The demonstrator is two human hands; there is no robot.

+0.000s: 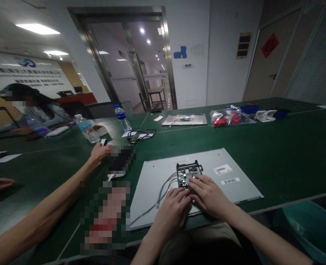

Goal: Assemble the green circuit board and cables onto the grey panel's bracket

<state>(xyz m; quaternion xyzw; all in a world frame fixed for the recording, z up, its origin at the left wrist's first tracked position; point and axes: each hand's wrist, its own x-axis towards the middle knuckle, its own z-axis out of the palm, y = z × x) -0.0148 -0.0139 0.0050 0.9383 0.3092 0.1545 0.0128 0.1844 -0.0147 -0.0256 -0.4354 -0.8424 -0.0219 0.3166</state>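
A flat grey metal panel (157, 173) with two white labels lies on the table in front of me. On it sits a green circuit board (181, 178) in a black plastic bracket (197, 164). Grey-blue wires (160, 191) run from the board to the left across the panel. My left hand (176, 204) is closed at the board's near edge, fingers bent. From the right, my right hand (207, 191) reaches over the board, its fingers curled onto the near right part. Both hands meet there and hide that part of the board.
Another person's arm (49, 206) stretches in from the left, its hand holding a small black-and-white object. Near it are blurred-out items, water bottles (122, 118) and a coiled black cable (140, 135). Farther back lie a second panel (198, 118) and a plastic bag (226, 117).
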